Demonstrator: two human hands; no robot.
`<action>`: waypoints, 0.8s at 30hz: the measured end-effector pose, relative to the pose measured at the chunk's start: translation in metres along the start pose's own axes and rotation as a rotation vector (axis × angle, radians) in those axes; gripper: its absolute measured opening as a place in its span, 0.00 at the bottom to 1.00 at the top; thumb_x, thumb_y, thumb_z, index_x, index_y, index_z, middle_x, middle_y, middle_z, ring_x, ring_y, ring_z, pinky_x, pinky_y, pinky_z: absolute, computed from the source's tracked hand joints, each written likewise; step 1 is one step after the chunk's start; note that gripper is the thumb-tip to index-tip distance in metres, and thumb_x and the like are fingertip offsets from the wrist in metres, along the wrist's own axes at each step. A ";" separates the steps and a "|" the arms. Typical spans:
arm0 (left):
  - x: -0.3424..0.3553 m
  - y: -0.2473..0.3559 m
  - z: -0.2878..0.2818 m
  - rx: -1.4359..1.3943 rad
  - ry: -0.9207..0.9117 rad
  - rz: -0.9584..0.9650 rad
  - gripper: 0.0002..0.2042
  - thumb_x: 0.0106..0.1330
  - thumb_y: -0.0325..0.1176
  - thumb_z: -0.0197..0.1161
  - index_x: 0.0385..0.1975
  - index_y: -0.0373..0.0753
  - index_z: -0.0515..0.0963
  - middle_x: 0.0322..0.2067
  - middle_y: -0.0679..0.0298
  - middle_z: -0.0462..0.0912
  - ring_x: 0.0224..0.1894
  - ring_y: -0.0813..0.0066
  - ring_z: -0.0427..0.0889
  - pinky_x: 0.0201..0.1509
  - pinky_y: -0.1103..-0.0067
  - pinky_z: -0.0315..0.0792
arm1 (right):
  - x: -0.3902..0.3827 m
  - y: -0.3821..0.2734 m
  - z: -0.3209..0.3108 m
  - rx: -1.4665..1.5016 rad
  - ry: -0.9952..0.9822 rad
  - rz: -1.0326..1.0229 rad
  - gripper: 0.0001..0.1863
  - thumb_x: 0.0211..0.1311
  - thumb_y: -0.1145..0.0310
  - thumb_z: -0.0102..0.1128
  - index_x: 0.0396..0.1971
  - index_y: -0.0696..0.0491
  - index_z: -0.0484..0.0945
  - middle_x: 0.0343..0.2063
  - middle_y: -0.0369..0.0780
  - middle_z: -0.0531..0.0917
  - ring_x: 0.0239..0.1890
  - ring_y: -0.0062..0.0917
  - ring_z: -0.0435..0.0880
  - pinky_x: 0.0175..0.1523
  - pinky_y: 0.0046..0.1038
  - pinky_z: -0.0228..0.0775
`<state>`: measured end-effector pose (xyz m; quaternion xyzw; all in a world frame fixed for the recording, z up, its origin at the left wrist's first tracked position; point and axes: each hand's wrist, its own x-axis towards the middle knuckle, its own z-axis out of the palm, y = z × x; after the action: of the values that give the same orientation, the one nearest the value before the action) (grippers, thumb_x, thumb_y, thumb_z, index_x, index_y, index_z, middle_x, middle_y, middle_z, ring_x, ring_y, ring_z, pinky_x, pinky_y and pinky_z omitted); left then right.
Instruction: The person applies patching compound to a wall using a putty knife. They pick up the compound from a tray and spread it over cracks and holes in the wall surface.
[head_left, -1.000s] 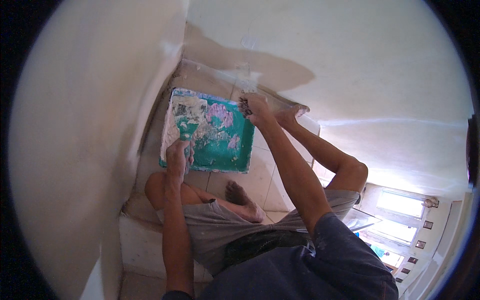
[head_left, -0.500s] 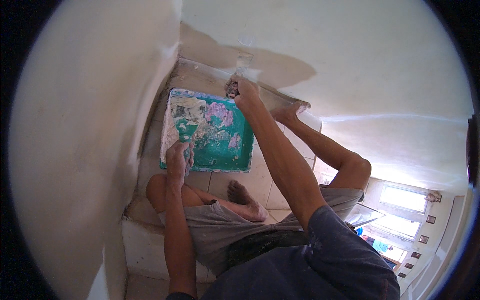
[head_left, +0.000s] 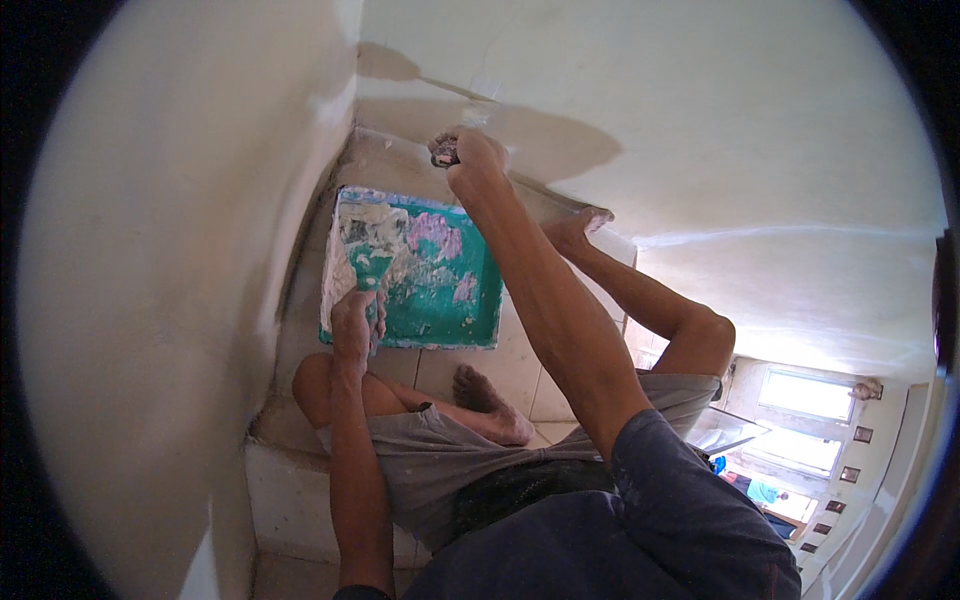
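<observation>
My left hand (head_left: 350, 325) grips a green-bladed putty knife (head_left: 371, 262) over the left side of a square teal tray (head_left: 455, 320) smeared with white, grey and pink putty. The tray rests on tiles near the corner. My right hand (head_left: 478, 150) is closed round the putty-crusted handle of a scraper (head_left: 445, 153), raised beyond the tray's far edge at the foot of the pale wall (head_left: 680, 120); the scraper's blade is hard to make out against the wall.
A second wall (head_left: 170, 250) rises close on my left. My bare feet and bent legs surround the tray on the tiled step (head_left: 495, 370). At lower right, windows (head_left: 805, 395) light a space below, where a small figure of another person (head_left: 760, 492) shows in blue.
My right hand and its tool have moved up and left, from the tray's right corner to above the tray along the wall. My left hand has barely moved.
</observation>
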<state>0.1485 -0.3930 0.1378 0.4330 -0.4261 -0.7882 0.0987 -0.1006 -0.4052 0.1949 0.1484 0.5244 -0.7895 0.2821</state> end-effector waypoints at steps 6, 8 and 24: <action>0.012 -0.001 0.023 0.032 -0.053 -0.011 0.11 0.60 0.35 0.47 0.27 0.34 0.72 0.17 0.67 0.70 0.14 0.82 0.67 0.16 0.85 0.61 | 0.067 -0.020 -0.032 -0.544 -0.292 -0.641 0.03 0.52 0.81 0.49 0.27 0.65 0.69 0.20 0.45 0.73 0.20 0.30 0.74 0.25 0.26 0.74; 0.003 -0.007 -0.005 0.040 0.022 -0.014 0.11 0.60 0.35 0.48 0.27 0.34 0.72 0.17 0.67 0.70 0.13 0.82 0.67 0.16 0.84 0.61 | 0.006 -0.026 0.029 -0.011 -0.062 -0.062 0.03 0.53 0.80 0.50 0.26 0.65 0.70 0.19 0.44 0.73 0.21 0.31 0.75 0.30 0.28 0.77; 0.003 -0.007 -0.004 -0.045 -0.034 0.019 0.09 0.58 0.35 0.49 0.25 0.36 0.72 0.17 0.68 0.69 0.13 0.83 0.66 0.16 0.86 0.61 | -0.052 -0.156 0.055 -0.227 -0.413 -0.167 0.10 0.61 0.70 0.46 0.23 0.59 0.70 0.21 0.41 0.73 0.26 0.28 0.75 0.40 0.31 0.76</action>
<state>0.1510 -0.3925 0.1294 0.4134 -0.4137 -0.8038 0.1087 -0.1494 -0.3951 0.3617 -0.0925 0.5514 -0.7597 0.3321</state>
